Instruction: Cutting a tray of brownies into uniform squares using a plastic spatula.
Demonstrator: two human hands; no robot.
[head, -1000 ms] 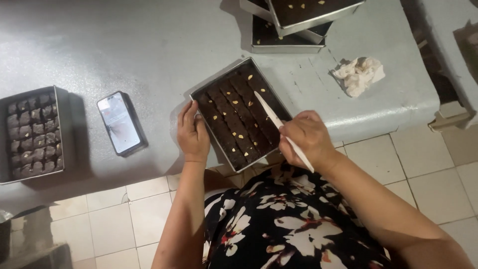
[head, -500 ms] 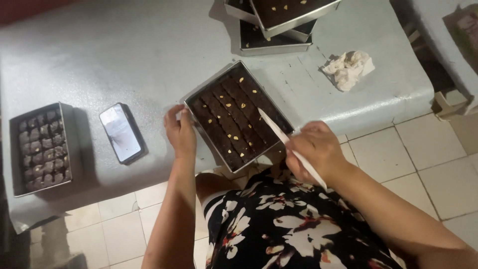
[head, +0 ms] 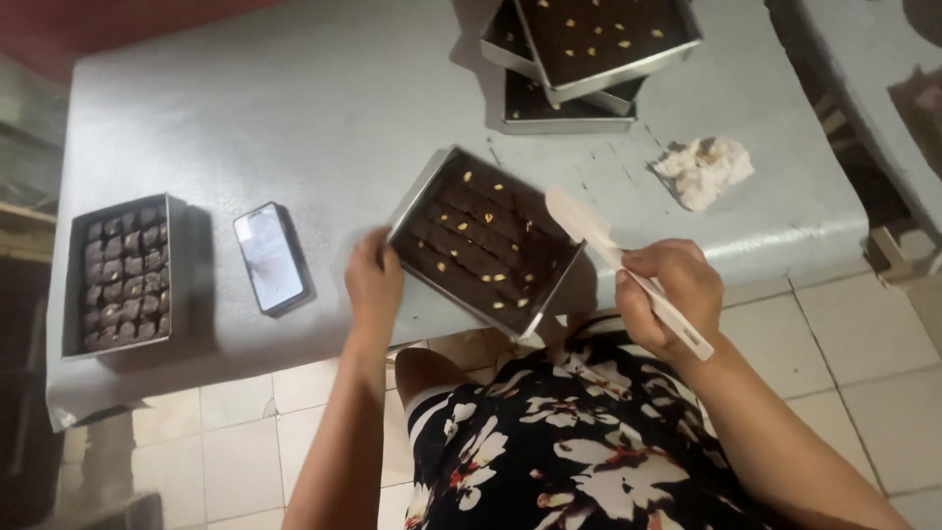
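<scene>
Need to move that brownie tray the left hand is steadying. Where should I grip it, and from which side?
Probably by the metal rim, not the inside: the brownie tray is full of cut pieces to its walls. It lies turned at an angle on the grey table, its near corner over the edge. The left hand is at its left corner; come from the table's near side and pinch the rim there. The right hand holds a white plastic knife over the right side.

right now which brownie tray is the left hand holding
The tilted tray at the table's near edge, gripped by the left hand; the stacked trays sit untouched at the far side.
</scene>
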